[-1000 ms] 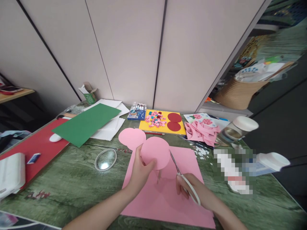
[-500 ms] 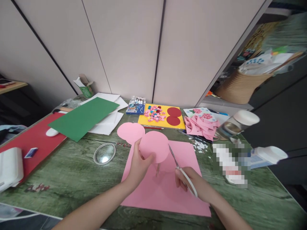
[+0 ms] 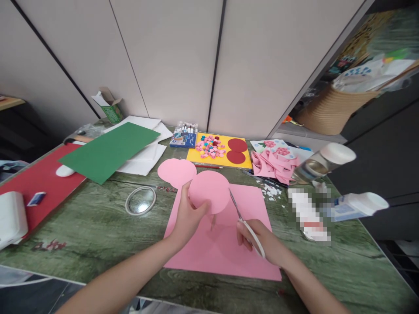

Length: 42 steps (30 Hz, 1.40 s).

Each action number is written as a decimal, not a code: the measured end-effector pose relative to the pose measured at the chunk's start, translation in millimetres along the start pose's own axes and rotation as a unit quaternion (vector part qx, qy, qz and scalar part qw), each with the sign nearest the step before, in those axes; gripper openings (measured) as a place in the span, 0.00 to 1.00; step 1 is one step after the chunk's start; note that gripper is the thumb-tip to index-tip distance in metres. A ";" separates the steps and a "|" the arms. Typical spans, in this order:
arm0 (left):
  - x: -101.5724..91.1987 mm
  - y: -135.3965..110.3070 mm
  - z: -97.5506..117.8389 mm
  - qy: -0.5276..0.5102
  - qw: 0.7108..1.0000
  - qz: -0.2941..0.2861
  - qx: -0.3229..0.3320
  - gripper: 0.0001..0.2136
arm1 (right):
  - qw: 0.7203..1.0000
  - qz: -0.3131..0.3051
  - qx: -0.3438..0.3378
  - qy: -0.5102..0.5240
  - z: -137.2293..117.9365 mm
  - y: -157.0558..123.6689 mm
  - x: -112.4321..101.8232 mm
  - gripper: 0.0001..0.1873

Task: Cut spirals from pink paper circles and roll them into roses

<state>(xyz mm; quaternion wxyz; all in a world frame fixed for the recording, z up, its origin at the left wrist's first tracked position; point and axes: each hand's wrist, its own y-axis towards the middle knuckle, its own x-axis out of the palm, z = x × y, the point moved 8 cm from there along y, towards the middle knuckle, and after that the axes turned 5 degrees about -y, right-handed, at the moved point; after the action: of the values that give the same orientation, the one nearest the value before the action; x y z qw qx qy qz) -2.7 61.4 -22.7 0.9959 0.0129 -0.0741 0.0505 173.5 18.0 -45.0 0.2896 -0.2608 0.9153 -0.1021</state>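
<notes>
Between thumb and fingers, my left hand (image 3: 190,209) grips a pink paper circle (image 3: 211,190) by its lower left edge, raised above the pink sheet (image 3: 252,257). My right hand (image 3: 258,237) is closed around white-handled scissors (image 3: 250,229). Their blades point up and left, with the tips at the circle's right edge. More pink circles (image 3: 181,172) lie overlapping on the table behind my left hand. Farther back, two dark red circles (image 3: 236,150) rest on a yellow sheet (image 3: 193,155) beside a heap of small coloured pieces (image 3: 211,147).
At left lie a green sheet (image 3: 109,150) and a red sheet (image 3: 46,179). A round clear-centred ring (image 3: 140,200) sits left of the pink sheet. Pink paper scraps (image 3: 275,165), white bits (image 3: 270,189), a capped jar (image 3: 317,163) and a white bottle (image 3: 356,206) stand or lie at right.
The view has shifted slightly, so the table's contents appear a little higher. Both hands keep nearly the same pose, with the scissor tips still at the circle's right edge.
</notes>
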 end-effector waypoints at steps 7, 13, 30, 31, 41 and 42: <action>0.7 0.0 0.2 -0.014 1.000 0.004 -0.004 0.27 | 1.000 -0.001 0.012 0.003 -0.2 1.1 0.2 0.29; -0.2 0.5 -0.8 -0.028 1.000 0.006 -0.003 0.26 | 1.000 -0.004 0.019 -0.001 2.1 1.1 0.8 0.28; 3.6 -3.7 -0.4 -0.016 1.000 -0.007 -0.003 0.23 | 1.000 0.008 0.014 0.014 4.2 3.0 4.4 0.29; 3.5 -3.7 -0.5 -0.017 1.000 -0.006 -0.003 0.23 | 1.000 0.008 0.015 0.015 4.2 2.8 4.7 0.29; 1.9 -2.7 -10.0 -0.022 0.999 0.005 -0.023 0.18 | 1.000 0.011 0.010 0.011 1.5 3.1 4.7 0.29; 1.8 -2.9 -10.2 -0.022 0.999 0.006 -0.023 0.18 | 1.000 0.012 0.012 0.011 2.2 3.3 4.9 0.29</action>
<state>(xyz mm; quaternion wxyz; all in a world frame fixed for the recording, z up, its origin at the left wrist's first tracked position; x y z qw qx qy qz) 0.9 59.1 -32.5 0.9937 -0.0095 -0.0971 0.0548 170.0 18.1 -50.2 0.2834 -0.2453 0.9203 -0.1120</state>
